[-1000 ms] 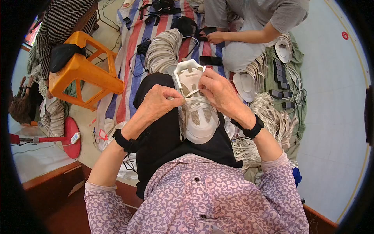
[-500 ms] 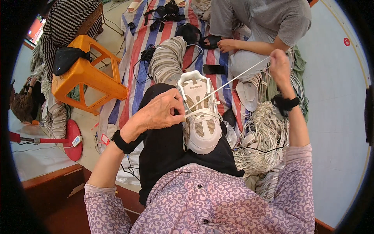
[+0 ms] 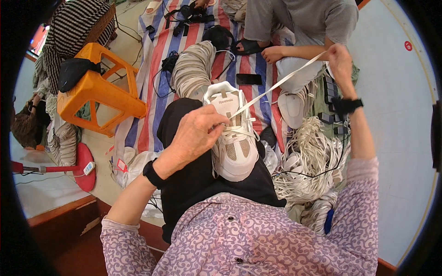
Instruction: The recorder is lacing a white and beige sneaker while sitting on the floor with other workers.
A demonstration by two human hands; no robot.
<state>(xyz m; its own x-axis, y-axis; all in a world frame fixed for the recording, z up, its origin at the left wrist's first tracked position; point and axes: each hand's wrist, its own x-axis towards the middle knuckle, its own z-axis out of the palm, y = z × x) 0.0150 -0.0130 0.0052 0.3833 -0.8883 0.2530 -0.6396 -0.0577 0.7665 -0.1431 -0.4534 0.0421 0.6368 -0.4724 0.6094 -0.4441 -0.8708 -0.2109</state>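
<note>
A white and beige sneaker upper (image 3: pixel 237 158) rests on my black-trousered lap, its toe toward me and its tongue facing away. Laces cross over its middle. One flat white shoelace (image 3: pixel 281 82) runs taut from the shoe up to the right. My right hand (image 3: pixel 340 64) is raised and closed on that lace's far part. At the shoe's left side, my left hand (image 3: pixel 198 133) pinches with thumb and forefinger beside the lacing; the lace passes at its fingertips, though what exactly lies in the pinch is partly hidden.
A heap of white laces (image 3: pixel 308 170) lies to my right. Ahead is a curved stack of shoe uppers (image 3: pixel 191 66) on a striped sheet, near a black phone (image 3: pixel 249 79). An orange stool (image 3: pixel 103 92) stands left. A person in grey (image 3: pixel 304 23) sits opposite.
My right hand has moved up and slightly right, with the lace drawn out longer and looking wider. My left hand has shifted up along the shoe toward its tongue.
</note>
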